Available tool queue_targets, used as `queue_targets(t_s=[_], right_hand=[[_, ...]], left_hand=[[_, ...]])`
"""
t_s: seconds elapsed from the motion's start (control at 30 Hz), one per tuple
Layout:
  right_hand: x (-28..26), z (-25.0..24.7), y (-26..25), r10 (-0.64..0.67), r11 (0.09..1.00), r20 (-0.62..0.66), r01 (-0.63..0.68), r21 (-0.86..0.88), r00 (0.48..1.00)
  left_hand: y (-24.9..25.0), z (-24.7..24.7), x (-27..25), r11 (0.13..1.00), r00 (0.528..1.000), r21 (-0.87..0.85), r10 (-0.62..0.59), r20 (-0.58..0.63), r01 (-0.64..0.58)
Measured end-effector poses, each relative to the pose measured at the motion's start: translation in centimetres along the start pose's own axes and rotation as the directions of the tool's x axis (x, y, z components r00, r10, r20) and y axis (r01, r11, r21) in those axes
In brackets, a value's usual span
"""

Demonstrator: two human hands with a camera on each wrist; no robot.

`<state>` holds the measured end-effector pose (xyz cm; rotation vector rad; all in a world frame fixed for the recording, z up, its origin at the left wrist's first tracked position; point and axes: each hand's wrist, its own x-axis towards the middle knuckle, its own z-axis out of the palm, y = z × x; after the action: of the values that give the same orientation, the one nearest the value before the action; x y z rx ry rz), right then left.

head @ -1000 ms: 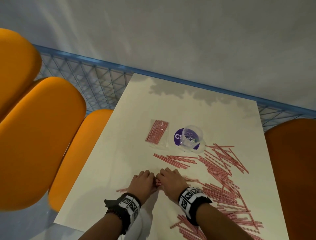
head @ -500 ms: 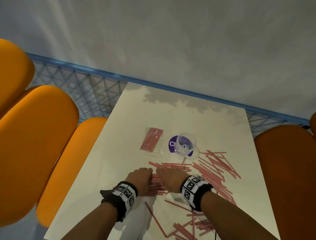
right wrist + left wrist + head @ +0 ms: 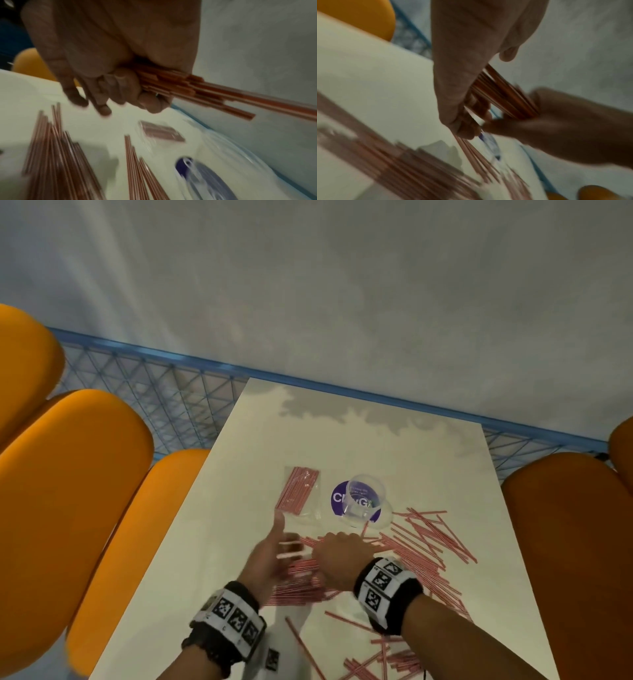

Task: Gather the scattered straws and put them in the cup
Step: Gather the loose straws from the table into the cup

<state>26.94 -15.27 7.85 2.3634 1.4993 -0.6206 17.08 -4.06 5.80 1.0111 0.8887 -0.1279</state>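
Many thin red straws (image 3: 423,539) lie scattered over the right half of the white table (image 3: 342,440), with a swept-together pile (image 3: 296,585) beneath my hands. A clear plastic cup (image 3: 364,496) stands upright on a purple round sticker (image 3: 337,498) beyond them. My right hand (image 3: 329,553) grips a bundle of straws (image 3: 173,83), fingers curled round one end. My left hand (image 3: 282,544), thumb raised, holds the bundle's other end (image 3: 501,94). The bundle is lifted off the table, just short of the cup. Both wrist views are blurred.
A clear bag of packed red straws (image 3: 298,491) lies left of the cup. More loose straws (image 3: 373,659) lie near the table's front edge. Orange chairs (image 3: 68,491) flank the table's left side, another chair (image 3: 565,542) the right. A blue mesh rail (image 3: 178,392) runs behind.
My hands, earlier pressed side by side on the table raking straws together, have closed on a bundle and lifted it toward the cup. The left thumb has swung up.
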Motion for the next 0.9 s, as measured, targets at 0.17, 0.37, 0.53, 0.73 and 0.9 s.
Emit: queue_targets(t_s=[0.17,0.37,0.53,0.73,0.9], right_hand=[[0.1,-0.8,-2.5,-0.03,0.998,-0.076,0.026,-0.054,0.997],[-2.2,-3.1,-1.3,-0.023,0.959,-0.22,0.083,0.269,0.975],[-7.6,-9.3,-0.2,0.359,0.172,-0.476,0.444,0.879,0.803],[-8.6,-9.5,-1.5,0.461,-0.232,-0.451,0.594,0.77,0.764],[-8.9,-7.7,-2.4,0.38,-0.131,-0.536,0.618,0.775,0.754]], left_hand=[[-0.6,1.9,0.4,0.985,0.999,-0.165,-0.044,-0.003,0.043],[0.1,2.1,-0.9,0.947,0.985,-0.32,0.027,0.168,0.029],[-0.2,2.5,-2.5,0.846,0.938,-0.491,-0.03,0.346,0.208],[0.0,4.9,-4.6,0.703,0.828,-0.624,0.09,0.554,0.341],[1.2,5.9,-6.2,0.643,0.816,-0.678,0.142,0.561,0.355]])
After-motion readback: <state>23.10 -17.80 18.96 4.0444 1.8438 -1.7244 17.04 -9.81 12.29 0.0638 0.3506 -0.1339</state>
